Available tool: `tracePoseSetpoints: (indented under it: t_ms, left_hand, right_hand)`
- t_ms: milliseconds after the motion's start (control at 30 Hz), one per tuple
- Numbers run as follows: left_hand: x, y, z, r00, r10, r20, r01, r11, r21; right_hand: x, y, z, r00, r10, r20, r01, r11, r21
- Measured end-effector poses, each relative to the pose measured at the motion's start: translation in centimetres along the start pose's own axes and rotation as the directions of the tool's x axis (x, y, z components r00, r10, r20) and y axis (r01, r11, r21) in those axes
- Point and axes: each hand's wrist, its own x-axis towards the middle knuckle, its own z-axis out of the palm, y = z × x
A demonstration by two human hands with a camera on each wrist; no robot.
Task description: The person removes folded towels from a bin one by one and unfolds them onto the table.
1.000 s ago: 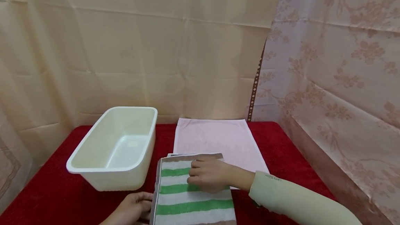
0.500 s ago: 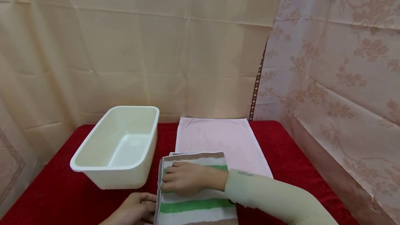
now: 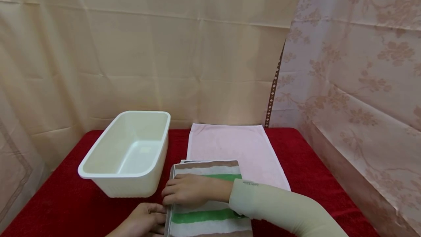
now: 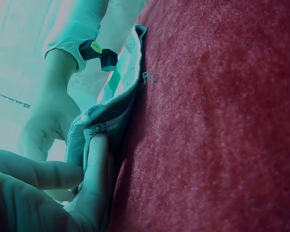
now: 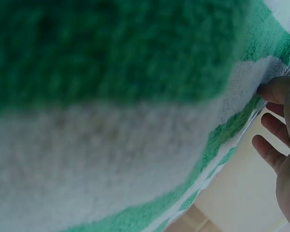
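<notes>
A folded towel (image 3: 210, 217) with green, white and brown stripes lies at the front of the table. My left hand (image 3: 141, 219) is at its left edge; in the left wrist view, that hand's fingers (image 4: 97, 164) pinch the folded layers. My right hand (image 3: 189, 189) rests across the towel, palm down, fingertips reaching over the left edge just beyond the left hand. The right wrist view is filled mostly by the towel, close and blurred. A hand (image 5: 287, 125) touches the towel's edge there; I cannot tell which one.
A cream plastic tub (image 3: 131, 185) stands at the left on the red table cover (image 3: 72, 207). A pink towel (image 3: 227, 142) is spread flat behind the striped one, partly under it. Curtains (image 3: 148, 46) hang behind and to the right.
My right hand has slid left over the striped towel, from its middle to its left edge. The left hand stays at that edge. The whole view has shifted slightly.
</notes>
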Motion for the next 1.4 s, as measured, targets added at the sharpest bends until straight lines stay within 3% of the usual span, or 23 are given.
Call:
tracePoseSetpoints:
  t_ms: [133, 300, 600, 900, 1133, 1400]
  left_hand:
    - [0.2, 0.1, 0.2, 0.999, -0.032, -0.027, 0.032, 0.999, 0.007]
    - [0.5, 0.2, 0.4, 0.999, -0.03, -0.024, 0.03, 1.0, -0.004]
    - [0.9, 0.1, 0.7, 0.998, -0.047, -0.048, 0.048, 0.999, 0.001]
    - [1.1, 0.2, 1.0, 0.999, -0.034, -0.04, 0.032, 0.999, -0.039]
    - [1.2, 0.2, 1.2, 0.997, 0.027, -0.073, -0.031, 0.998, -0.057]
    - [1.6, 0.1, 0.9, 0.998, 0.05, -0.046, -0.055, 0.99, -0.133]
  right_hand:
    - [-0.1, -0.1, 0.0, 1.0, -0.004, -0.019, 0.003, 1.0, -0.016]
    - [-0.9, -0.2, -0.3, 1.0, -0.003, -0.007, 0.002, 0.999, -0.054]
    - [-3.6, 0.0, 0.2, 0.999, -0.004, -0.039, 0.005, 1.0, 0.015]
    - [-7.1, 0.1, -0.4, 0.996, 0.037, -0.086, -0.041, 0.998, -0.047]
    - [-9.1, 0.2, -0.3, 0.99, 0.043, -0.131, -0.053, 0.996, -0.077]
    - [-11.6, 0.3, 0.1, 0.989, 0.054, -0.134, -0.067, 0.993, -0.097]
